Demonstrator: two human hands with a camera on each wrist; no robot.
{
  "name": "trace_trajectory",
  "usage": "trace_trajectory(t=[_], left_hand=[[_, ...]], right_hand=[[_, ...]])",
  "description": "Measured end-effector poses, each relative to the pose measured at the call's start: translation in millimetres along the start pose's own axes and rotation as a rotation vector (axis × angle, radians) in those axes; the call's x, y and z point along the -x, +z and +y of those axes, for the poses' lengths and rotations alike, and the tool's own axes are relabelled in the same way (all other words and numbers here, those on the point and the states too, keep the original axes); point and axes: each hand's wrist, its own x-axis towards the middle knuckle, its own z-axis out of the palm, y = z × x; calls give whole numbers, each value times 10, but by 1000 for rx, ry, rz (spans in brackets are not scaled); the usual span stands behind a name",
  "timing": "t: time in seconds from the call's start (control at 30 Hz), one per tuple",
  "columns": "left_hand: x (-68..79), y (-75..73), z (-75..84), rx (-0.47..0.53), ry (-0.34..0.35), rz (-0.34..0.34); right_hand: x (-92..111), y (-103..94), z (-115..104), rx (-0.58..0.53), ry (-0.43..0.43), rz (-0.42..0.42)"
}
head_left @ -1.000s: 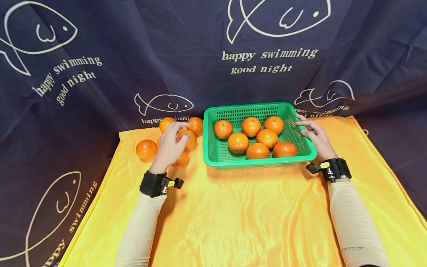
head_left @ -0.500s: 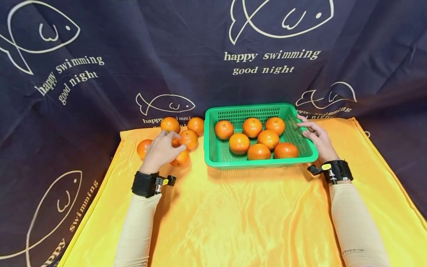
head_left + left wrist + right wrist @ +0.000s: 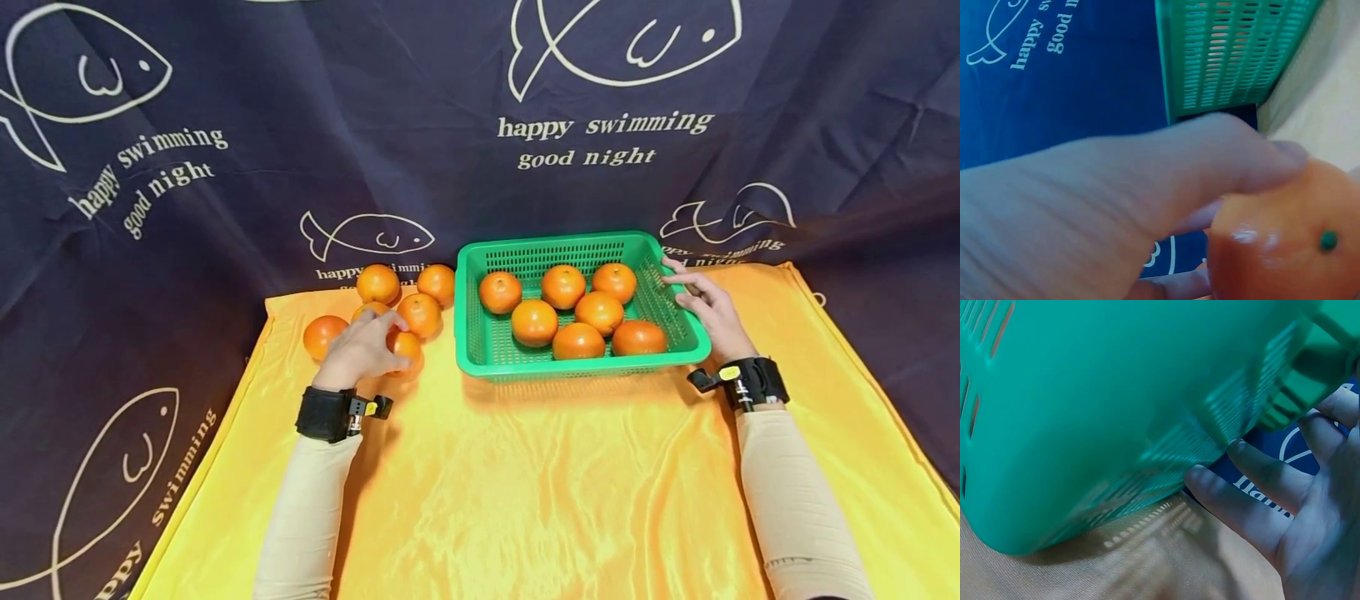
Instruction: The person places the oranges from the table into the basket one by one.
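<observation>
My left hand [image 3: 363, 348] grips the nearest orange [image 3: 406, 352] of a loose group on the cloth. In the left wrist view the thumb presses on this orange [image 3: 1285, 231], whose green stem spot shows; part of the fingers is hidden behind it. My right hand [image 3: 712, 312] is at the right end of a green plastic basket [image 3: 480, 367] that holds several oranges. In the right wrist view the fingers [image 3: 1266, 472] are spread and fairly straight, their tips touching the basket's slotted outer wall.
Several other oranges lie around my left hand, among them one at the left [image 3: 324, 335] and one beside the basket [image 3: 437, 285]. A yellow cloth [image 3: 540, 483] covers the table. Behind hangs a dark blue curtain [image 3: 420, 125] with white fish prints.
My left hand has moved back and left from over the farther oranges, then closed on the nearest one. The right hand and basket have stayed in place.
</observation>
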Motion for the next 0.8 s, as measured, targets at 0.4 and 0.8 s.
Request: trace_trajectory(t=[0.4,0.8], left_hand=[[-9,59,-15,29,33,-13],[-44,60,-14,-33,99,48]], right_hand=[[-13,8,5,7,17,3],[-2,12,-8,-25,15,1]])
